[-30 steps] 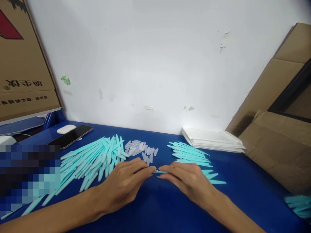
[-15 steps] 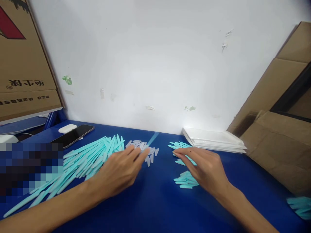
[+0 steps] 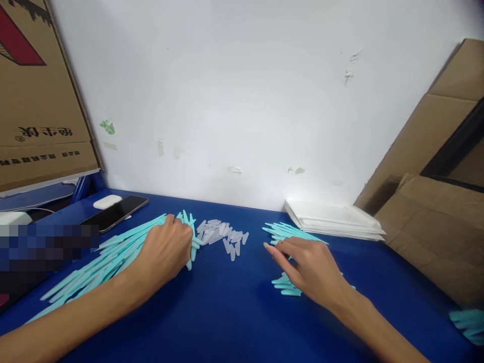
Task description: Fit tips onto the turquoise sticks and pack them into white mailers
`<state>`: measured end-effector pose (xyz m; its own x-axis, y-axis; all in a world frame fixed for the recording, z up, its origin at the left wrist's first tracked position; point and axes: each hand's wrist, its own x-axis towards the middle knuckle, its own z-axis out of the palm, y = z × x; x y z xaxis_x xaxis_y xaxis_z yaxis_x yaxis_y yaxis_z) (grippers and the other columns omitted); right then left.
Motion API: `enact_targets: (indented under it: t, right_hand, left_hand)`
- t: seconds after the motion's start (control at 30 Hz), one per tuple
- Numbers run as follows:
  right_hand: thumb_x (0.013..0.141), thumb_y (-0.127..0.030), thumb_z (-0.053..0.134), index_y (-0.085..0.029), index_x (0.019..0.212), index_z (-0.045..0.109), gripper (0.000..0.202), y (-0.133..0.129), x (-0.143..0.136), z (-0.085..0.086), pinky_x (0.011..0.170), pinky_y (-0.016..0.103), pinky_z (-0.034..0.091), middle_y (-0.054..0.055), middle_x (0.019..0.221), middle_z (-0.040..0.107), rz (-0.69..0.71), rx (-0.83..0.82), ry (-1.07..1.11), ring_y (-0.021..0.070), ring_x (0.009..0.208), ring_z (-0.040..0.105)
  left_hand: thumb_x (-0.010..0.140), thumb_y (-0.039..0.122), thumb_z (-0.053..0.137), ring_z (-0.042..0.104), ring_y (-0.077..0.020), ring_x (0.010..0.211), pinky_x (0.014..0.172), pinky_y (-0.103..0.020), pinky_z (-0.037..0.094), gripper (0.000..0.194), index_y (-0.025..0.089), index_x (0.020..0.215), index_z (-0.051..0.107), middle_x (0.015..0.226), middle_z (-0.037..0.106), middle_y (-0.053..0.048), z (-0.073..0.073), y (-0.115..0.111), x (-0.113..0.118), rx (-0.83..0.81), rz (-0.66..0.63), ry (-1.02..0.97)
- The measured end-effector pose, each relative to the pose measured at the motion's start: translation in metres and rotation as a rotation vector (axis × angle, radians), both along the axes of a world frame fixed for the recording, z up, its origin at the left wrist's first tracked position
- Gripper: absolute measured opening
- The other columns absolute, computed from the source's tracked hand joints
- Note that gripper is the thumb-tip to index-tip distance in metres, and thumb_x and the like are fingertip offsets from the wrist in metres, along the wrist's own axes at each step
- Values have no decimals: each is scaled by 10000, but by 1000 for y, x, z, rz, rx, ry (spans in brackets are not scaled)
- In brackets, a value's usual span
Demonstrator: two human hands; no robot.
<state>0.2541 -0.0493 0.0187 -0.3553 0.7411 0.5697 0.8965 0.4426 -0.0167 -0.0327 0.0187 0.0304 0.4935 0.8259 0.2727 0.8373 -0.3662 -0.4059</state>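
My left hand is closed over a large heap of slim, tapered turquoise plastic sticks. Its fingers curl down among the sticks at the heap's right end, and the fingertips are hidden. Beside it lies a loose cluster of small translucent, tapered plastic pieces. Over on the right, my right hand hovers low above smaller groups of turquoise sticks. The thumb is stretched out, apart from the bent forefinger, and nothing shows between them. Part of these groups is hidden beneath that hand.
A stack of white flat sheets or trays rests against the wall. Cardboard boxes stand left and right. A phone and a white case lie at the back left of the blue table. More turquoise sticks show far right.
My left hand has moved left, from above the translucent pieces, where a blurred stick showed at its fingers, onto the heap. My right hand has dropped slightly, its thumb now apart from the forefinger.
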Motion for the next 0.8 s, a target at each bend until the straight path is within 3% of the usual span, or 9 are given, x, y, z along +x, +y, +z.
enact_targets:
  t: [0.2, 0.27, 0.37, 0.47, 0.6, 0.7, 0.8]
  right_hand:
    - [1038, -362, 445, -187, 617, 545, 467, 1, -2, -4, 540, 283, 240, -25, 555, 529, 20, -50, -11, 101, 496, 422]
    - [1040, -362, 441, -186, 617, 532, 467, 1, -2, -5, 542, 281, 236, -30, 552, 516, 23, -60, -13, 98, 496, 407]
    - [1043, -357, 435, -186, 612, 510, 469, 0, -2, -6, 543, 280, 233, -36, 549, 495, 35, -70, -15, 96, 496, 383]
    - [1045, -352, 427, -186, 606, 497, 475, -1, -2, -6, 540, 281, 225, -38, 544, 483, 49, -81, -14, 94, 487, 371]
    - [1046, -349, 421, -188, 611, 504, 471, -1, -3, -5, 541, 281, 228, -36, 543, 490, 60, -107, -18, 94, 484, 381]
    - [1043, -354, 428, -189, 603, 506, 476, -1, -5, -6, 535, 284, 227, -36, 532, 492, 50, -109, -25, 95, 478, 385]
    - [1043, -356, 427, -189, 593, 520, 488, 0, -5, -6, 527, 286, 233, -32, 525, 508, 33, -88, -41, 95, 467, 403]
  left_hand:
    - [909, 134, 420, 606, -311, 810, 498, -306, 439, 278, 100, 820, 681, 800, 651, -174, -4, -5, 5, 13, -15, -57]
    - [896, 135, 433, 593, -330, 916, 536, -316, 475, 255, 104, 916, 685, 952, 646, -198, -6, -3, 8, 18, -73, -65]
    - [880, 113, 443, 559, -349, 1058, 733, -393, 533, 271, 119, 1020, 674, 1109, 627, -199, -10, 1, 10, -13, -225, -61]
    - [896, 91, 419, 576, -319, 1012, 854, -442, 509, 264, 130, 1012, 652, 1028, 657, -158, -12, 4, 10, -99, -300, -74]
    - [901, 67, 392, 589, -273, 818, 772, -406, 499, 249, 133, 1001, 611, 814, 654, -100, -11, 6, 9, -172, -269, -136]
    - [895, 70, 411, 595, -285, 812, 744, -400, 483, 273, 119, 1081, 605, 796, 663, -104, -10, 8, 7, -149, -245, -136]
    - [905, 102, 440, 597, -302, 827, 734, -414, 477, 231, 118, 991, 654, 817, 672, -126, -12, 10, 7, -135, -237, -85]
